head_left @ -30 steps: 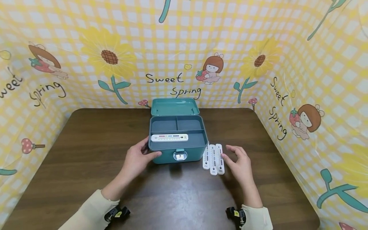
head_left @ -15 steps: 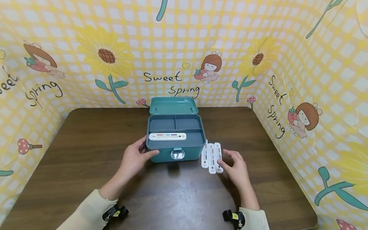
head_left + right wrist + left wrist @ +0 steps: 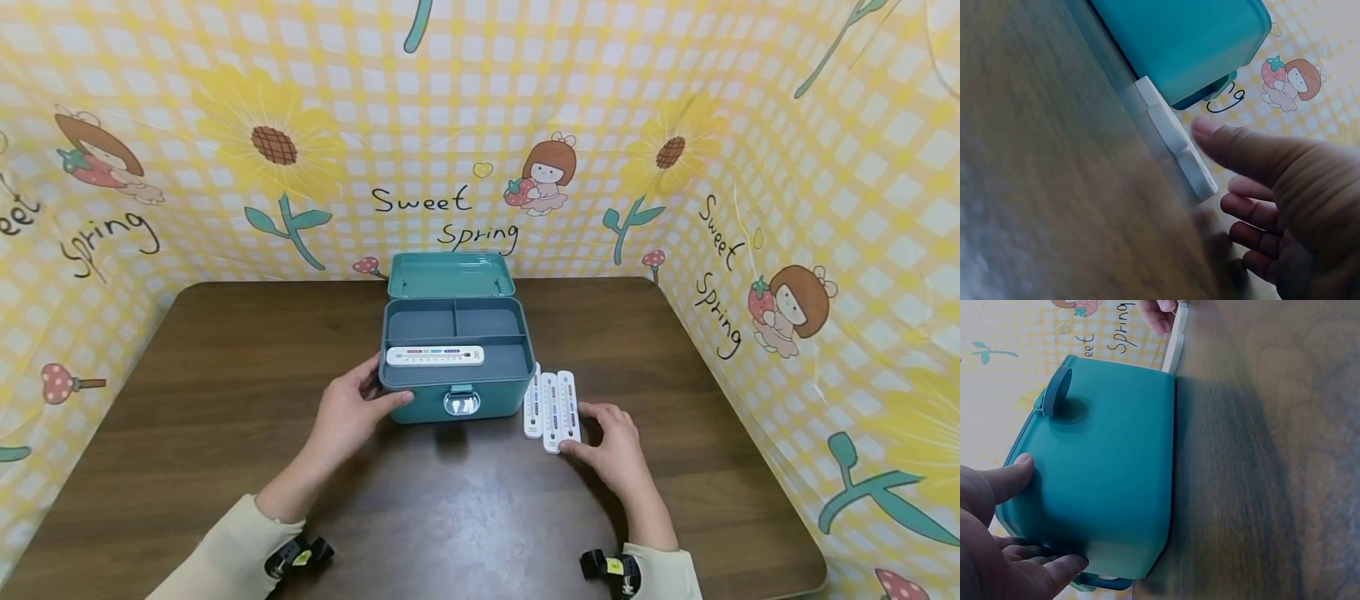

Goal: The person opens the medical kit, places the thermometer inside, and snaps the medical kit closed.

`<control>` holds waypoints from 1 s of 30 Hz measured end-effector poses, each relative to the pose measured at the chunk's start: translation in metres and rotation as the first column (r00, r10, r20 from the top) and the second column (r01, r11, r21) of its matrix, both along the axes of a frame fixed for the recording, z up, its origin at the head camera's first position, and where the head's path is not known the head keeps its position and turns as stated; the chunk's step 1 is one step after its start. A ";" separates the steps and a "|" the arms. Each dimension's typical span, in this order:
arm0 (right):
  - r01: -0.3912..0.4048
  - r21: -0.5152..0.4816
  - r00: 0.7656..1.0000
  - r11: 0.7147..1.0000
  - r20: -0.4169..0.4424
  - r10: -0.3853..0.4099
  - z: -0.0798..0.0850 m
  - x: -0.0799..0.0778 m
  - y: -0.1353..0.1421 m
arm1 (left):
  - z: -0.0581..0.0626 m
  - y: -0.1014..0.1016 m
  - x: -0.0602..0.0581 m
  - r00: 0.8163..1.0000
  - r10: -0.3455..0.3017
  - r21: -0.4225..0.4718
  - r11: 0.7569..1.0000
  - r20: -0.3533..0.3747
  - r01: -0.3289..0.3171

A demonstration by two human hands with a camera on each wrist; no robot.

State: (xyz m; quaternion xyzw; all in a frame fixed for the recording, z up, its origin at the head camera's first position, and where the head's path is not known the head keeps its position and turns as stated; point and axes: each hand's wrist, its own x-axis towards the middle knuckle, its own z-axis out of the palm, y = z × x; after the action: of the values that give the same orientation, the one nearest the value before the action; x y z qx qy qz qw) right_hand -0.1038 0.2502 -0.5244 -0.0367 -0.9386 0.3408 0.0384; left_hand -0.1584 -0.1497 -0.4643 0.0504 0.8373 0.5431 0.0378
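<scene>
A teal storage box [image 3: 450, 403] stands with its lid raised, a tray of grey-blue compartments on top. Across the tray's front compartment lies a white thermometer [image 3: 435, 356]. My left hand [image 3: 351, 417] holds the box's front left corner, thumb on the front face and fingers along the side. To the right of the box, three more white thermometers [image 3: 551, 417] lie side by side on the table. My right hand [image 3: 611, 442] is at the rightmost one, thumb over its near end and fingers spread by its right edge; the right wrist view shows the fingers loosely bent.
The brown wooden table [image 3: 247, 358] has a yellow checked cloth [image 3: 420, 125] with flower prints hanging around its back and sides. A metal latch [image 3: 461, 402] sits on the front of the box, and its open lid [image 3: 452, 275] leans toward the back cloth.
My right hand has lowered toward the thermometers, its thumb sliding nearer to the close end of the rightmost one. My left hand stays at the box. The head view has shifted slightly.
</scene>
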 end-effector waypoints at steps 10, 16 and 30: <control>0.062 0.067 0.998 0.996 -0.034 -0.059 -0.005 0.000 0.005 | 0.000 0.000 0.000 1.000 0.001 -0.010 1.000 -0.003 -0.001; 0.097 0.116 0.993 0.988 -0.080 -0.088 -0.008 0.000 0.004 | -0.001 0.000 0.000 1.000 0.001 -0.009 1.000 0.000 -0.001; 0.233 0.044 0.968 0.971 -0.102 -0.228 -0.010 -0.004 -0.001 | -0.002 -0.001 -0.001 1.000 -0.002 -0.013 1.000 0.003 0.002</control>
State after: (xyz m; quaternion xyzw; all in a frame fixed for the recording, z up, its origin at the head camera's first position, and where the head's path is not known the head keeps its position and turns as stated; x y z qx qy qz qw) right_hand -0.1074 0.2491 -0.5344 -0.1279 -0.9342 0.3089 0.1240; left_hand -0.1595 -0.1506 -0.4658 0.0502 0.8409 0.5374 0.0401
